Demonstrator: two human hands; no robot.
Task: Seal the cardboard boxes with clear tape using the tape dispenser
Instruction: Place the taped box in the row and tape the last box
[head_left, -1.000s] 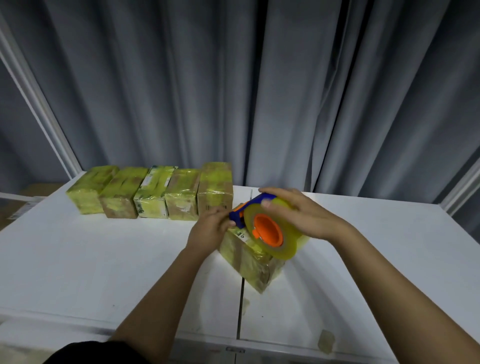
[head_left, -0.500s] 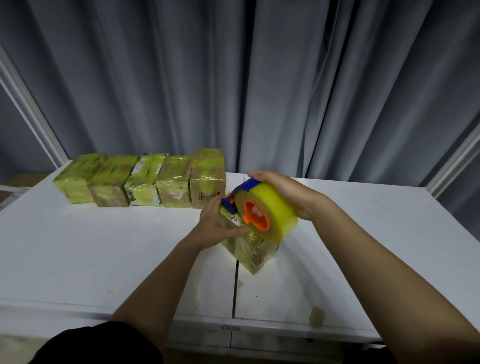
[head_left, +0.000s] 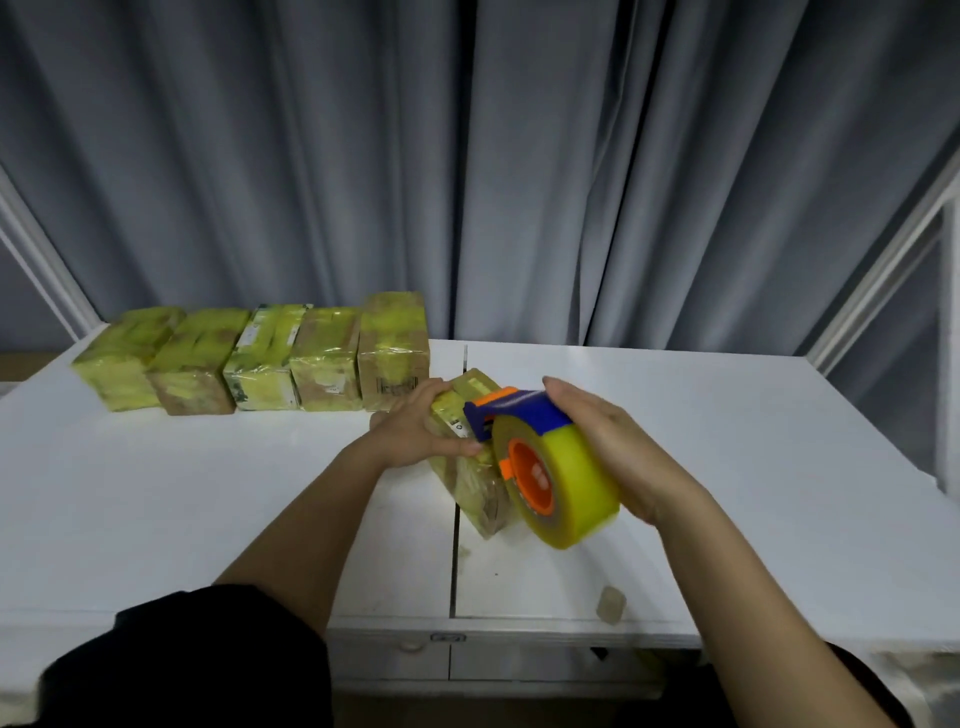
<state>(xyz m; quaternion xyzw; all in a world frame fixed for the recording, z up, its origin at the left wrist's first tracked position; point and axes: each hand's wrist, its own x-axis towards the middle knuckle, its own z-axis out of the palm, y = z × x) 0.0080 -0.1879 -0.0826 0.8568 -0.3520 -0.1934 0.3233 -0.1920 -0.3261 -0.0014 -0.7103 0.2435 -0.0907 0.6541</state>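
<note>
A small cardboard box (head_left: 470, 486) wrapped in yellowish clear tape lies on the white table (head_left: 156, 493) at its middle seam. My left hand (head_left: 413, 434) grips the box's far left end, thumb along its near side. My right hand (head_left: 618, 457) holds the tape dispenser (head_left: 540, 467), a blue and orange frame with a thick yellowish roll, from the right side. The dispenser's blue mouth touches the top of the box near my left thumb. Most of the box's right side is hidden behind the roll.
A row of several taped boxes (head_left: 270, 358) stands along the back left of the table. A crumpled scrap of tape (head_left: 610, 605) lies near the front edge. Grey curtains (head_left: 519, 182) hang right behind the table. White frame posts stand at both sides.
The dispenser has slid toward me along the box, its roll now low over the near end. My left hand has shifted to the box's far end.
</note>
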